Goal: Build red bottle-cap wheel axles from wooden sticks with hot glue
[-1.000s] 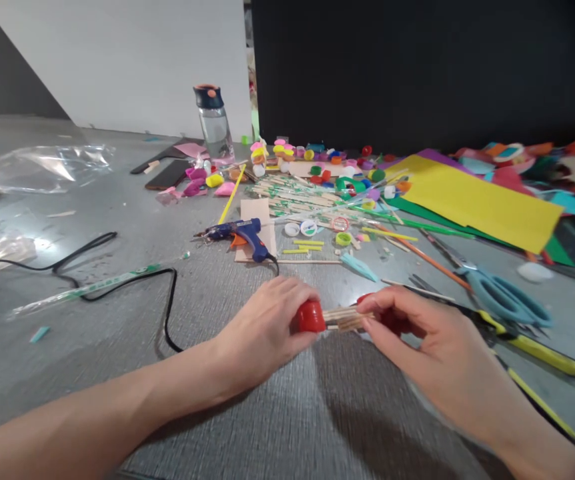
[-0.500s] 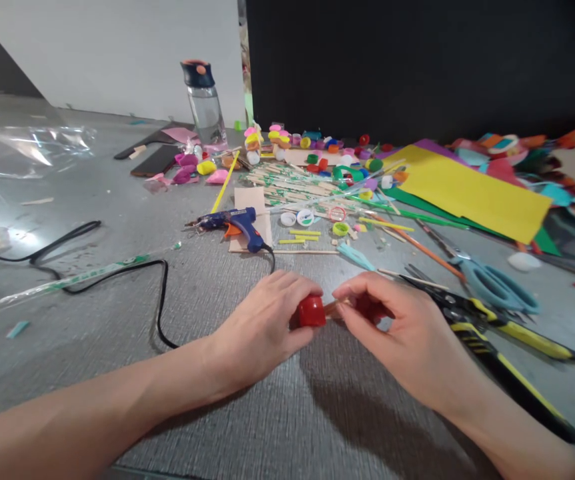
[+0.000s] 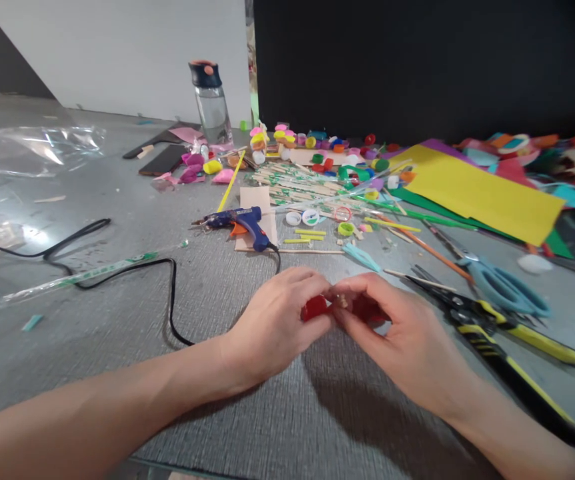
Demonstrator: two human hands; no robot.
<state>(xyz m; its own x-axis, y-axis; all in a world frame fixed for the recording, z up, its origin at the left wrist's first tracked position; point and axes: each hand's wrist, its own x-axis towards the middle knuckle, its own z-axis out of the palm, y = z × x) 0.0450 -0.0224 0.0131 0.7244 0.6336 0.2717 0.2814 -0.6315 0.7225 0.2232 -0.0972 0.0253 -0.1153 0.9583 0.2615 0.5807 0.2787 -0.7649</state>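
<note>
My left hand (image 3: 280, 323) is curled round a red cap (image 3: 314, 307), just below the middle of the view. Touching its fingertips from the right, my right hand (image 3: 392, 320) pinches a small pale piece (image 3: 341, 302) between thumb and index finger. More red shows behind the fingers of my right hand, partly hidden. Beyond my left hand lies a blue glue gun (image 3: 247, 223), its orange trigger towards the left and its nozzle pointing left, partly on a beige card (image 3: 256, 198).
Right of my hands lie yellow-black pliers (image 3: 497, 327) and blue-handled scissors (image 3: 510, 287). A black cable (image 3: 172, 300) loops on the left. Farther back are a water bottle (image 3: 212, 110), wrapped sticks (image 3: 292, 181), coloured caps and a yellow sheet (image 3: 482, 190).
My hands have come together, so the gap between the red cap and my right fingertips has closed. The left fingers now cover more of the cap. The whole view has shifted slightly.
</note>
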